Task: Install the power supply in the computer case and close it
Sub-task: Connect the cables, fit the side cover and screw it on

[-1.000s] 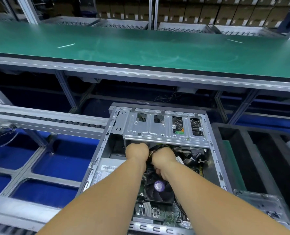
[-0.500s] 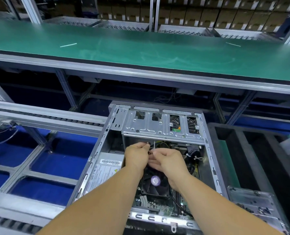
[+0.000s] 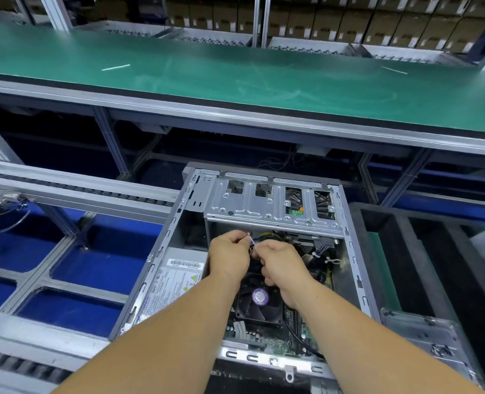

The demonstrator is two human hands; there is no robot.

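Both hands work together inside the open computer case (image 3: 161, 268), just below the drive bracket (image 3: 269, 206). Left hand (image 3: 228, 258) and right hand (image 3: 279, 264) nearly touch, fingers curled, pinching a thin white tie (image 3: 251, 240) between them. Vs. 1 s ago: hands have lifted off the cable bundle, and the tie now shows between the fingertips. Judgement: cables are being bundled, i.e. wiring stage. Power supply (image 3: 176, 280) sits seated in the case's left side, label up, beside the fan (image 3: 259, 298). Case not yet closed; side panel (image 3: 423, 339) lies to the right, apart from the case.
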